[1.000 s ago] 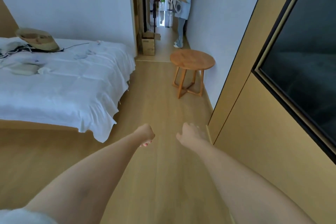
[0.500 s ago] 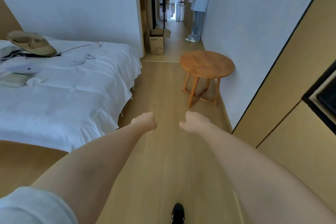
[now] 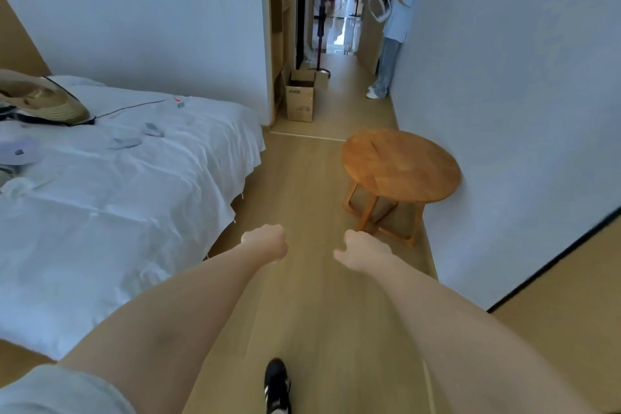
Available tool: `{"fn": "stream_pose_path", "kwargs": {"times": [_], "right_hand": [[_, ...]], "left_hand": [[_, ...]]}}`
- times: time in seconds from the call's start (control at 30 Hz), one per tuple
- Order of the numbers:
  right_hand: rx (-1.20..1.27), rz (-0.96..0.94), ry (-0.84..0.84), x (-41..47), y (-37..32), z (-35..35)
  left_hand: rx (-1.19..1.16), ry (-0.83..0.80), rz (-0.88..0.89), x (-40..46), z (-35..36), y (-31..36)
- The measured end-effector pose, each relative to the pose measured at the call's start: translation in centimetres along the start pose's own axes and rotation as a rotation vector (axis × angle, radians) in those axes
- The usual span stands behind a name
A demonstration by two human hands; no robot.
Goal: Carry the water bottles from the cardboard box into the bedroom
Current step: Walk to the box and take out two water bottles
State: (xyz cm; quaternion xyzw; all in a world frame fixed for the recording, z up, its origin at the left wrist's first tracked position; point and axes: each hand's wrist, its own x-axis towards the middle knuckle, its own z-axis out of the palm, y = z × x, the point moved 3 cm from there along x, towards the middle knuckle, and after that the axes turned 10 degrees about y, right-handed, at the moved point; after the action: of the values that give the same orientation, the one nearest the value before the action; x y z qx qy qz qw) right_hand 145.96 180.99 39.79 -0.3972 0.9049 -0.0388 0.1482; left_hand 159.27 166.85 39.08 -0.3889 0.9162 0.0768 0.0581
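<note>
The cardboard box [image 3: 300, 96] stands open on the floor in the doorway ahead, against the left wall of the corridor. Its inside is dark and no water bottle shows in it or anywhere else. My left hand [image 3: 265, 242] and my right hand [image 3: 364, 250] are stretched out in front of me above the wooden floor, well short of the box. Both show their backs with the fingers curled under, and neither holds anything.
A bed [image 3: 117, 195] with a white sheet, a straw hat [image 3: 43, 101] and small items fills the left. A round wooden table [image 3: 400, 165] stands by the right wall. A person [image 3: 396, 27] stands in the corridor past the box, near a fan stand [image 3: 321, 30].
The view has moved forward along the floor between bed and wall; the table and box are nearer. My shoe has come into view at the bottom. Both hands stay curled and hold nothing.
</note>
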Motion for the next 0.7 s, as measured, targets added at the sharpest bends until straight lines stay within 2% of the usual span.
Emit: {"fn": "stream_pose_path", "kwargs": {"times": [0.2,0.33,0.47,0.7], "right_hand": [[-0.024,-0.015,0.012,14.3,-1.2,-2.2],[-0.004,0.001,0.045,24.2,-2.9,-5.5],[-0.003,-0.023,0.044,31.9,-4.1,-8.1],[-0.035,-0.039,0.028,46.2,-4.7,-9.6]], "left_hand": [[-0.025,-0.046,0.014,14.6,-0.5,-1.6],[-0.020,-0.048,0.042,25.4,-3.3,-2.4],[-0.051,-0.068,0.061,33.6,-6.0,-2.1],[-0.043,-0.076,0.068,47.1,-6.4,-2.8]]}}
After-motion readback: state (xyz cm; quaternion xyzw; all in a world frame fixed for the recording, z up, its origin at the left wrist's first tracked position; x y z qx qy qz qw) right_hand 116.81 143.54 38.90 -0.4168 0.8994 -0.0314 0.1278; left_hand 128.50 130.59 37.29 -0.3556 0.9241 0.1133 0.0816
